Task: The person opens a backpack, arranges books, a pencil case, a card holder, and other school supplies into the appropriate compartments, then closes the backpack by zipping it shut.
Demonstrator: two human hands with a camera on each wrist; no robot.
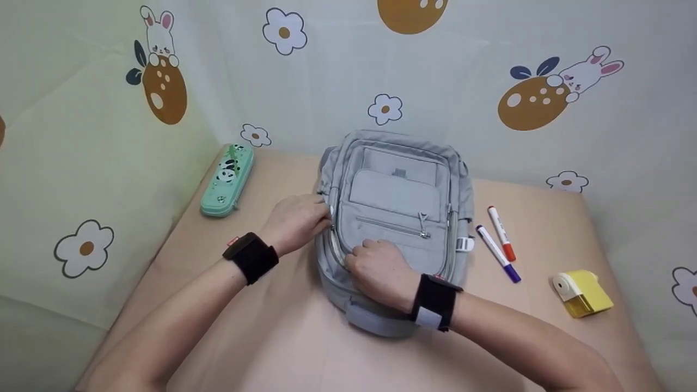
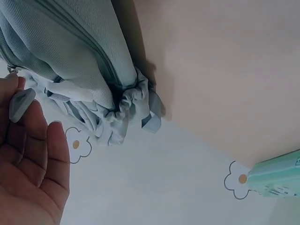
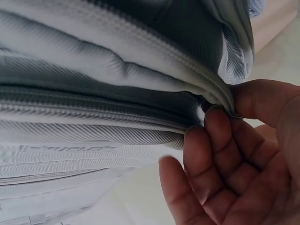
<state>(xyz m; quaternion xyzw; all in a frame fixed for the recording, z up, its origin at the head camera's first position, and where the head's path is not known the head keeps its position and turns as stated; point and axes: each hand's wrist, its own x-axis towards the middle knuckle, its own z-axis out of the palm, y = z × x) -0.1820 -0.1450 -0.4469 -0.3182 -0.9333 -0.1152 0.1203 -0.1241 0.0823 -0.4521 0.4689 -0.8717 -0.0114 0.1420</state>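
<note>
backpack (image 1: pixel 395 218) flat at table centre | soft, limp cloth, likely light; take by zip edge | left hand (image 1: pixel 297 220) at 9 o'clock pinches zipper pull (image 2: pixel 19 104) | right hand (image 1: pixel 381 272) at 6 o'clock pinches opening edge

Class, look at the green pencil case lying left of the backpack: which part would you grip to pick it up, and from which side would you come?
Grip the green pencil case across its narrow width near the middle, coming from above. It lies flat on the table, long and slim, with its long sides apparently free. The backpack sits apart to its right, so it should not get in the way.
</note>
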